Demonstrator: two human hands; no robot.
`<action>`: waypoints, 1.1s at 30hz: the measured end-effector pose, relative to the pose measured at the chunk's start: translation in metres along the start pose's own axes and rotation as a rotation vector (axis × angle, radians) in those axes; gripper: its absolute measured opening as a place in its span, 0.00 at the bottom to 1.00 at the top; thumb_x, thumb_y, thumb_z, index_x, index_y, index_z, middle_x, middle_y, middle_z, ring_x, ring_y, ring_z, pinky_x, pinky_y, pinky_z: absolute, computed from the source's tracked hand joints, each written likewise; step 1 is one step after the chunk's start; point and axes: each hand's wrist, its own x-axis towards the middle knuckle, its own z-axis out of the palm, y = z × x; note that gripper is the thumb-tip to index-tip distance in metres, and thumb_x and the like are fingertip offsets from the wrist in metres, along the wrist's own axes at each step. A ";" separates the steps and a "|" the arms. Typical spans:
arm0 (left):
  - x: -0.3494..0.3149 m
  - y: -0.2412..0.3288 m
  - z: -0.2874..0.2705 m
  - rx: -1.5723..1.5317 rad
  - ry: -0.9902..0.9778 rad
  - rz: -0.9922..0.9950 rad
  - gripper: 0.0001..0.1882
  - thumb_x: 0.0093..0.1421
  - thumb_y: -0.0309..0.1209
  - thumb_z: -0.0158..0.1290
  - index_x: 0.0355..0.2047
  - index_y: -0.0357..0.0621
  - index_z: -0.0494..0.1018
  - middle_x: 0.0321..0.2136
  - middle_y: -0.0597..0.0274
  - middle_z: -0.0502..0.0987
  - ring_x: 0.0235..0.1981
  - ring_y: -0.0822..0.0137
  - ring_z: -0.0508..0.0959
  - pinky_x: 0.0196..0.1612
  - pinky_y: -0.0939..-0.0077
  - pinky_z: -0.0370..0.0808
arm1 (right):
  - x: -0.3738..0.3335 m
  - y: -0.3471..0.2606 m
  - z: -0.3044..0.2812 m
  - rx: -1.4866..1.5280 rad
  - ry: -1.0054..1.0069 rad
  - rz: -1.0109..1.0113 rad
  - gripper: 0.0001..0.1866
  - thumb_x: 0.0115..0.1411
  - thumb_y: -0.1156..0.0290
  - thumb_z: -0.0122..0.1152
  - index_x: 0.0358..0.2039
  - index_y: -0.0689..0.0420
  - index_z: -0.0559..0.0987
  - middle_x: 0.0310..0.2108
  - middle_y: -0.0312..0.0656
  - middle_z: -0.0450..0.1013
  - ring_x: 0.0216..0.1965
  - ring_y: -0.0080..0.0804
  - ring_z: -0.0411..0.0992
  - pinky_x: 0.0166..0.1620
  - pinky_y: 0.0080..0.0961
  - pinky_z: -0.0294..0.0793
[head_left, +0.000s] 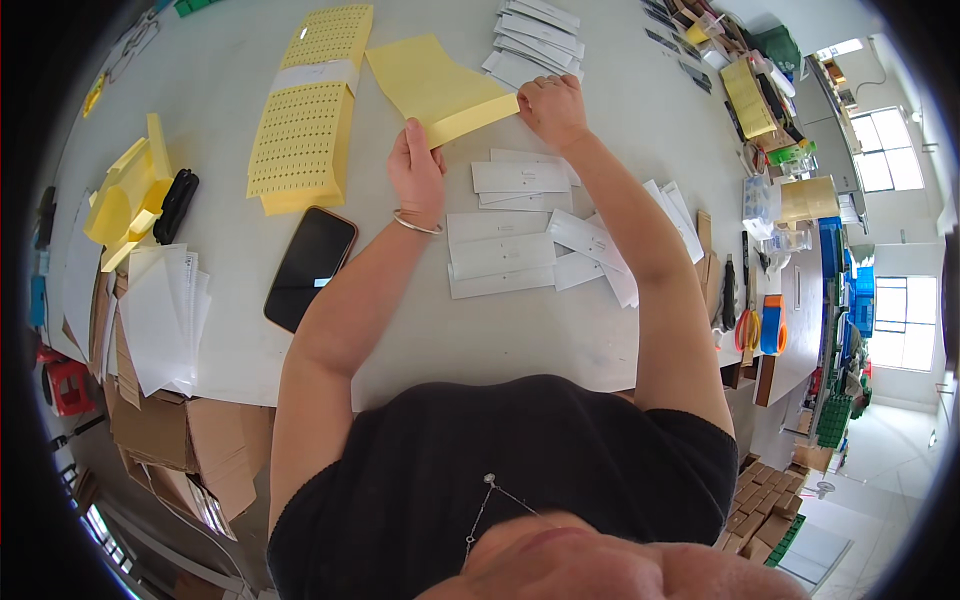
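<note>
A plain yellow card sheet (432, 78) is held out over the table, its near edge folded up into a narrow upright strip. My left hand (416, 172) grips the left end of this strip, thumb on top and fingers behind. At the strip's right end, my right hand (552, 108) is closed with fingertips pinched on the corner. Left of the sheet lies a long stack of yellow perforated cards (298, 135), bound by a white paper band (316, 74). White printed slips (520, 178) lie in overlapping groups between my forearms, and more white slips (540, 38) are piled beyond my right hand.
A black phone (311, 268) lies beside my left forearm. Further left are folded yellow card pieces (130, 195), a black tool-like object (177, 206) and white sheets (165, 310). Scissors (742, 330) and tape rolls (773, 325) sit along the right. Cardboard boxes (190, 440) stand below the table's left edge.
</note>
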 end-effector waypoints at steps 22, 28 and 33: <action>0.003 0.002 0.000 -0.060 -0.003 0.030 0.22 0.67 0.47 0.39 0.22 0.45 0.62 0.11 0.71 0.59 0.11 0.78 0.56 0.15 0.82 0.53 | -0.035 0.005 -0.055 0.501 -0.412 0.172 0.19 0.49 0.67 0.60 0.43 0.53 0.73 0.42 0.43 0.73 0.46 0.41 0.69 0.50 0.34 0.68; 0.003 -0.002 -0.001 -0.037 -0.004 0.041 0.22 0.67 0.47 0.39 0.21 0.46 0.63 0.10 0.71 0.59 0.11 0.78 0.57 0.15 0.81 0.53 | -0.047 -0.007 -0.075 0.805 -0.532 0.044 0.26 0.48 0.71 0.63 0.50 0.51 0.69 0.42 0.40 0.72 0.48 0.35 0.68 0.51 0.31 0.69; -0.006 -0.001 0.000 0.031 -0.140 0.084 0.22 0.67 0.46 0.39 0.21 0.45 0.64 0.10 0.71 0.60 0.12 0.78 0.59 0.17 0.83 0.56 | -0.033 -0.030 -0.080 0.952 -0.105 0.139 0.28 0.50 0.72 0.64 0.53 0.51 0.69 0.44 0.39 0.71 0.46 0.32 0.69 0.50 0.27 0.68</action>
